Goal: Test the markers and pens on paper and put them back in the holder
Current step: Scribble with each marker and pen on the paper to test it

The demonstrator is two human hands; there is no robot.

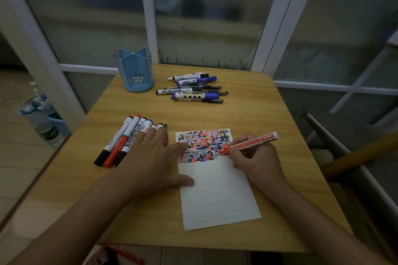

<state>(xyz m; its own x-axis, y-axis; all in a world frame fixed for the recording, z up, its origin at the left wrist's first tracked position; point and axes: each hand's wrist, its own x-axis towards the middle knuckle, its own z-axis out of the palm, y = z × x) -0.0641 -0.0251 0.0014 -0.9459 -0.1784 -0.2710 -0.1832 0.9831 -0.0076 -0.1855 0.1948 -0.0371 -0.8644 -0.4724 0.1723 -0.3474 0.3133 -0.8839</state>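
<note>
Wood-grain laminate covers the small square table (247,114) that carries everything here, set against a wall of frosted glass panels (206,17) in white frames. On the table's near half, toward its right edge, lies a lined sheet of paper (217,196), its far end crowded with red, blue and black test strokes and its near end unmarked. The person's left hand (148,157) lies flat with its fingers spread wide, the thumb and forefinger pressing the paper's left edge while the other fingers rest across a row of whiteboard markers (120,142) near the table's left edge. The right hand (254,157) curls its fingers round a red marker (249,141), pinching it low on the barrel, with the tip down on the coloured patch of the sheet and the back end tilted up toward the right edge. At the far left corner stands a blue translucent holder (134,69), upright and divided into compartments, with nothing visible inside. Just beside it, along the far edge, a second cluster of pens and markers (193,88) lies flat, roughly parallel to one another.
</note>
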